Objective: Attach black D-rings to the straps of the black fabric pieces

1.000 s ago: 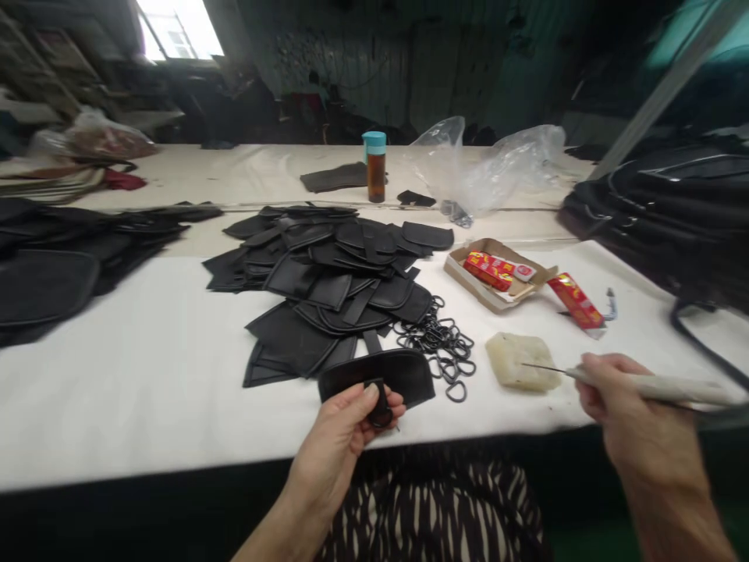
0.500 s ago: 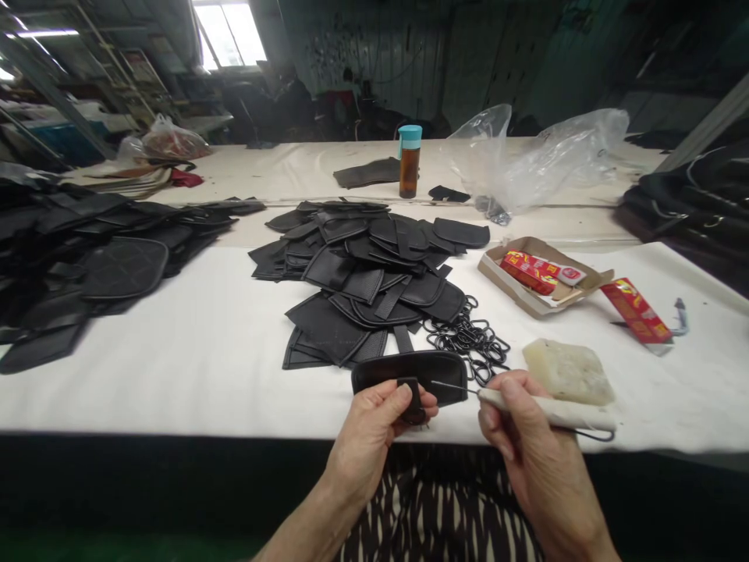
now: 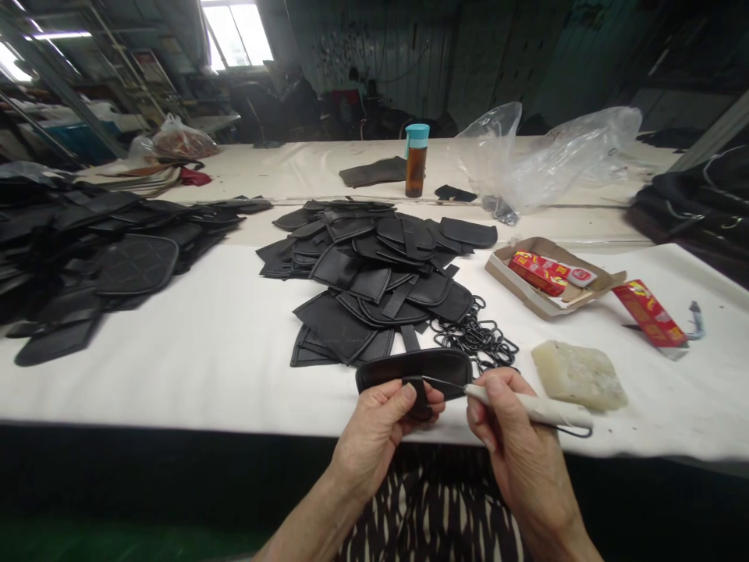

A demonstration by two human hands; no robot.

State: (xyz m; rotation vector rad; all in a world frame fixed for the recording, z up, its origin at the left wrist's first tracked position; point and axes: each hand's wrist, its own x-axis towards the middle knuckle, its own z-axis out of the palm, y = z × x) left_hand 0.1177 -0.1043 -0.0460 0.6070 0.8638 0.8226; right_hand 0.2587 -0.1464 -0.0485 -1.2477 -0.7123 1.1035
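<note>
My left hand (image 3: 383, 421) pinches a black strap (image 3: 414, 390) that is folded over in front of a black leather piece (image 3: 450, 365) with a stitched edge. That piece lies near the front edge of the table. My right hand (image 3: 515, 425) is closed around the pale handle of an awl (image 3: 541, 407), with a dark cord loop at its rear end. Its thin metal shaft points left, and the tip reaches the folded strap. Whether the point has gone into the strap I cannot tell. Black metal rings (image 3: 483, 343) lie in a heap just behind the right hand.
A pile of black leather pieces (image 3: 363, 273) lies ahead, another pile (image 3: 117, 250) to the left. On the right are a yellowish wax block (image 3: 579, 375), a cardboard tray (image 3: 520, 293) and a red box (image 3: 652, 312). Farther back stand a bottle (image 3: 416, 164) and clear plastic bags (image 3: 562, 164).
My right hand has moved left with the awl, bringing its tip from beside the strap up to it. My left hand keeps its pinch. The whole view has shifted slightly.
</note>
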